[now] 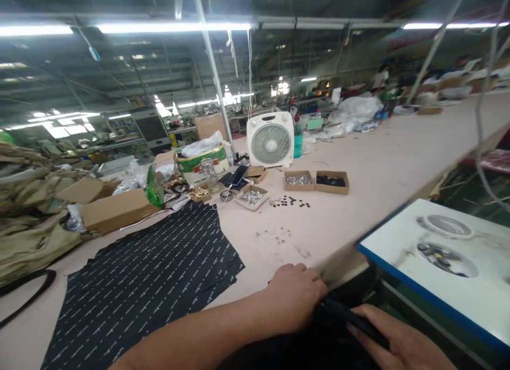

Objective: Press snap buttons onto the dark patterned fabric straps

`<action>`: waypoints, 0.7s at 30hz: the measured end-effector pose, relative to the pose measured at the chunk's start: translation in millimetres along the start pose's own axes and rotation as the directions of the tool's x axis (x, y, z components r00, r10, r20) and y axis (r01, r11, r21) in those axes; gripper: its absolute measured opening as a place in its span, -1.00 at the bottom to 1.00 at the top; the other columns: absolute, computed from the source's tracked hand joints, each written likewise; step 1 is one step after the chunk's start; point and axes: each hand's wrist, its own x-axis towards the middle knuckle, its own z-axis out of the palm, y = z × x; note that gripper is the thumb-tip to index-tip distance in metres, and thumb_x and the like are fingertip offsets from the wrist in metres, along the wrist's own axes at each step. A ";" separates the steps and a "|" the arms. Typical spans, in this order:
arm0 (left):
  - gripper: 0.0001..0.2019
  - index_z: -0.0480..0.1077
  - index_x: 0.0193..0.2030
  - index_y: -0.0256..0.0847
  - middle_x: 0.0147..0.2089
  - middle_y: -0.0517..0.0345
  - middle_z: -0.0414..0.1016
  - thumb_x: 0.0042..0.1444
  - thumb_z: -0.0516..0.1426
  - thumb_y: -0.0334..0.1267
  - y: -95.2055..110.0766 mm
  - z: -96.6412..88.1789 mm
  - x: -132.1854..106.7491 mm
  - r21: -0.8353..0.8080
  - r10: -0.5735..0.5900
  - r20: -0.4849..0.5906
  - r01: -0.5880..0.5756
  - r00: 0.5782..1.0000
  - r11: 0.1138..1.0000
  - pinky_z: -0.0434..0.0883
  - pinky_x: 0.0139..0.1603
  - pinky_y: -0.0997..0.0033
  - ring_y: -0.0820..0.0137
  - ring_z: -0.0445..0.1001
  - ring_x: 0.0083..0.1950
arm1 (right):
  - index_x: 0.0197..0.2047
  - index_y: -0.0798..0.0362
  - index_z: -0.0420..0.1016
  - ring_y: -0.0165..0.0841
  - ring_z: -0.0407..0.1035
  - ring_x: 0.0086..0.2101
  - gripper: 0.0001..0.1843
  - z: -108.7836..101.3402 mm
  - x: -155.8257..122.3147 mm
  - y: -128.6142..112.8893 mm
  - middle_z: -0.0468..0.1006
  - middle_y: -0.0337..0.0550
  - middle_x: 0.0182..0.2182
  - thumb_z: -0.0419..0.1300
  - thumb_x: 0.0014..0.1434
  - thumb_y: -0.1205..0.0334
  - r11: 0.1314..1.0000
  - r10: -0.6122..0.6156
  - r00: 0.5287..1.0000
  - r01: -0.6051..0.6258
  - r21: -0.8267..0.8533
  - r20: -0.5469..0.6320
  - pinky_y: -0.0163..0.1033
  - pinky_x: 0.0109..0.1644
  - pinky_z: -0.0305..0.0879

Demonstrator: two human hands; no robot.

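At the table's near edge my left hand [297,294] is closed, its knuckles up, over a dark piece of black fabric [338,311]. Lower and to the right, my right hand [400,335] grips a folded, strap-like edge of the same black fabric between thumb and fingers. Most of that fabric hangs in shadow below my hands, so its shape cannot be made out. Left of my forearm lies a stack of black printed sheets [159,274] with rows of small white lettering. Beyond my left hand, small metal pieces [281,234] and black round pieces [290,201] are scattered on the table.
Small cardboard boxes hold silver pieces [252,198], more silver pieces [298,180] and black pieces [331,181]. A white box fan [271,140] stands behind them. A phone [239,176] leans nearby. At right is a white-topped stand [402,237] with round openings; khaki fabric [32,210] piles at left.
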 end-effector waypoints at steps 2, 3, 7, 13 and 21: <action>-0.75 0.41 -0.04 -0.13 -0.09 0.10 0.56 0.13 0.08 -0.33 -2.2 5.8 0.9 -0.229 -0.070 0.004 0.069 0.998 0.971 0.45 -0.06 0.29 0.25 0.51 -0.07 | -0.28 -0.18 0.61 -0.15 0.57 -0.36 -0.75 -3.0 4.0 -2.2 0.69 -0.15 -0.34 0.14 0.23 -0.05 1.000 0.022 0.992 -0.020 -0.012 0.127 -0.20 -0.31 0.50; -0.71 0.40 -0.01 -0.11 -0.08 0.14 0.56 0.13 0.05 -0.36 -3.1 10.0 1.0 -0.353 -0.102 0.005 0.097 0.995 0.931 0.44 -0.04 0.34 0.29 0.51 -0.07 | -0.28 -0.17 0.60 -0.15 0.57 -0.37 -0.72 -4.6 5.5 -3.7 0.68 -0.14 -0.35 0.12 0.24 -0.07 0.999 0.044 0.991 -0.041 -0.021 0.129 -0.19 -0.34 0.49; -0.69 0.44 -0.07 -0.17 -0.16 0.18 0.53 0.07 0.03 -0.42 -4.1 25.2 -0.8 -0.695 -0.150 -0.003 0.106 0.989 0.712 0.39 -0.10 0.44 0.37 0.48 -0.13 | -0.25 -0.15 0.58 -0.15 0.57 -0.33 -0.71 -12.0 8.3 -17.2 0.68 -0.16 -0.32 0.13 0.20 -0.10 0.992 0.125 0.988 -0.122 -0.037 0.095 -0.20 -0.28 0.45; -0.84 0.44 -0.24 -0.27 -0.36 0.25 0.38 0.14 0.16 -0.21 -12.9 12.0 -4.4 -0.900 -0.084 0.190 0.207 0.978 0.384 0.30 -0.29 0.49 0.45 0.33 -0.33 | -0.24 -0.05 0.54 -0.26 0.51 -0.28 -0.81 -20.2 17.2 -49.4 0.64 -0.25 -0.33 0.10 0.27 0.14 0.990 0.139 0.982 -0.136 -0.026 0.128 -0.25 -0.20 0.32; -0.66 0.52 -0.10 -0.20 -0.25 0.28 0.54 -0.09 0.32 -0.32 -46.9 -12.0 -8.1 -0.841 0.128 0.380 0.285 0.916 0.459 0.37 -0.18 0.48 0.39 0.44 -0.24 | -0.30 0.01 0.49 -0.33 0.43 -0.31 -0.84 -11.6 26.6 -56.7 0.56 -0.28 -0.38 0.12 0.28 0.20 0.972 0.169 0.968 -0.194 0.130 0.186 -0.31 -0.25 0.24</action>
